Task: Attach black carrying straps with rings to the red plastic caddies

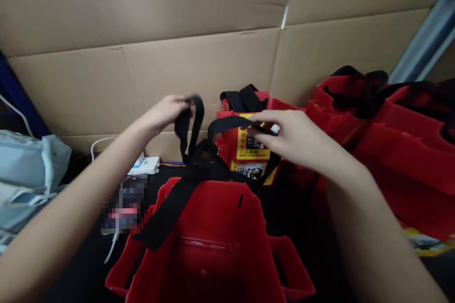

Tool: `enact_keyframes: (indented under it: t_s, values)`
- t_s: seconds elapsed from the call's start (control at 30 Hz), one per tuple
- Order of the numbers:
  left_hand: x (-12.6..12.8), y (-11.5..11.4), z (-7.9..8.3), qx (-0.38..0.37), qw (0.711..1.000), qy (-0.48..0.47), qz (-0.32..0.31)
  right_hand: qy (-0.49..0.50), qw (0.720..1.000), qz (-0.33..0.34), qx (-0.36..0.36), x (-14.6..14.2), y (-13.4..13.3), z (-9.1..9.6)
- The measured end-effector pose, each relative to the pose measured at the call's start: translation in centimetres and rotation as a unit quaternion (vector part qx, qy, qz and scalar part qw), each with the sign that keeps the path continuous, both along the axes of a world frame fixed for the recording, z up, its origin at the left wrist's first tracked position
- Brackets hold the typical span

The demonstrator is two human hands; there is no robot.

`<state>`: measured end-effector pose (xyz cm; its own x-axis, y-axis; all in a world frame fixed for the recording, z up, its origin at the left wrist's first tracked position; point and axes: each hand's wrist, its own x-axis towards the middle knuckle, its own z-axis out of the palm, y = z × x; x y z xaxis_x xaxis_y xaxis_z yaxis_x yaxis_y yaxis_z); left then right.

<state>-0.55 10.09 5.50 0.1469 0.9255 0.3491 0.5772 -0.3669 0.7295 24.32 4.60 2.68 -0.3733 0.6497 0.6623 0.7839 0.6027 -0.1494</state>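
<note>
A black webbing strap (167, 208) runs from the near red plastic tool box (220, 213) up to both hands. My left hand (174, 110) is closed on a loop of it, above the box's far wall. Over to the right, my right hand (284, 135) pinches another stretch of the same strap, which bends in a loose loop between the two hands. The box lies open towards me, with a narrow slot in its far wall and side pockets left and right. The fingertips of my right hand are partly hidden.
Behind stands a red tool box with a yellow label (254, 149) and black strap. More red boxes (401, 151) with straps crowd the right side. At left are a white power strip (147, 165), a blurred-out phone (124, 203) and plastic bags (28, 175). Cardboard (159, 71) walls the back.
</note>
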Motion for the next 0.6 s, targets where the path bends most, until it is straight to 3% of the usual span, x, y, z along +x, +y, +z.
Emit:
enact_keyframes:
  t_s: [0.07,0.13,0.2,0.27,0.33,0.47,0.6]
  values:
    - [-0.9,-2.0,-2.8,0.015,0.998,0.055,-0.012,-0.034,0.998,0.025,-0.038,-0.8,0.0,-0.2]
    - [-1.2,-4.2,-4.5,0.022,0.997,0.069,-0.031,-0.057,0.997,0.032,-0.050,-1.6,0.0,-0.4]
    - [-0.8,-6.0,-5.3,-0.017,0.992,0.037,-0.119,-0.069,0.996,0.029,-0.042,-2.5,-0.3,-0.7]
    - [-0.1,-6.9,-5.6,-0.066,0.973,-0.027,-0.222,-0.079,0.996,0.025,-0.037,-3.4,-0.6,-0.9]
    - [0.4,-7.2,-5.6,-0.105,0.952,-0.081,-0.275,-0.080,0.996,0.014,-0.034,-4.2,-0.8,-1.1]
    - [-0.1,-6.7,-5.1,-0.187,0.934,-0.090,-0.291,-0.095,0.995,-0.024,-0.027,-4.0,-0.2,-1.3]
    - [-1.6,-6.2,-4.5,-0.139,0.949,-0.070,-0.275,-0.103,0.987,-0.122,-0.024,-1.1,1.2,-1.2]
